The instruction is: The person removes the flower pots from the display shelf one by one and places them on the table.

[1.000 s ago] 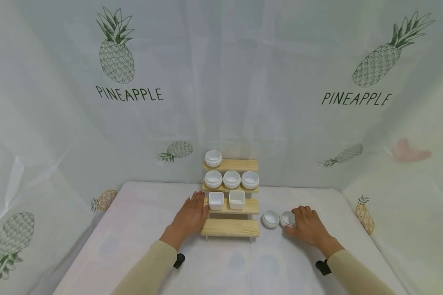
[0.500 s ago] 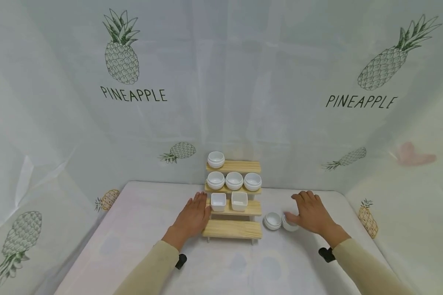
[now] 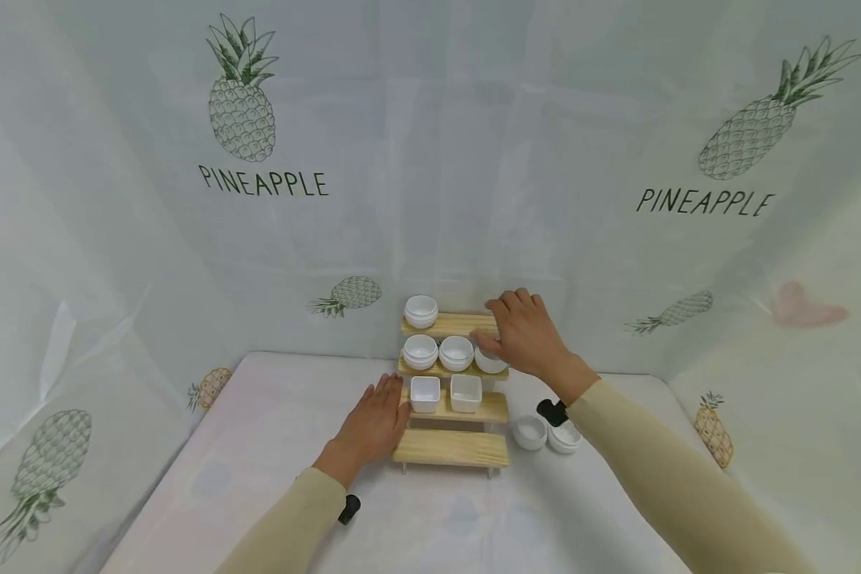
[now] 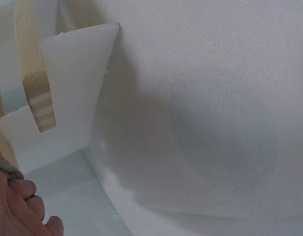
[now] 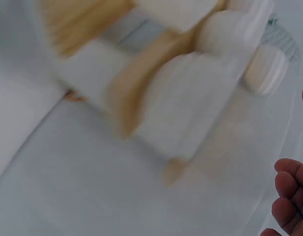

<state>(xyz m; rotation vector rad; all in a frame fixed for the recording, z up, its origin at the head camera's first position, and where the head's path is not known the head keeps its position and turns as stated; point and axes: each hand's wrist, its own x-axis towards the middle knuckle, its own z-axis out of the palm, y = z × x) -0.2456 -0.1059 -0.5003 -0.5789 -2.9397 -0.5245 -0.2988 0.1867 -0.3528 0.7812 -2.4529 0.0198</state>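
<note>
A stepped wooden rack (image 3: pixel 450 446) with white side panels stands at the back of the table, holding small white bowls on its tiers. My left hand (image 3: pixel 371 420) lies against its left side, fingers extended; in the left wrist view those fingers (image 4: pixel 23 189) meet a wooden slat's end. Over the rack's right side is my right hand (image 3: pixel 527 333), thumb and fingers spread with nothing seen between them. It partly covers the right-hand round bowl (image 3: pixel 489 363) of the second tier and the right end of the top slat. A round bowl (image 3: pixel 421 312) sits at the top left.
Two square cups, one on the left (image 3: pixel 425 394) and one on the right (image 3: pixel 466 393), occupy the third tier. On the table to the rack's right are two round bowls, one nearer the rack (image 3: pixel 529 432) and one beside it (image 3: pixel 564 437). A pineapple-print curtain (image 3: pixel 445 159) hangs behind.
My right hand has left the bowl on the table at right, rising and moving left to the rack's upper right. The bowl stays on the table. My left hand keeps its place.
</note>
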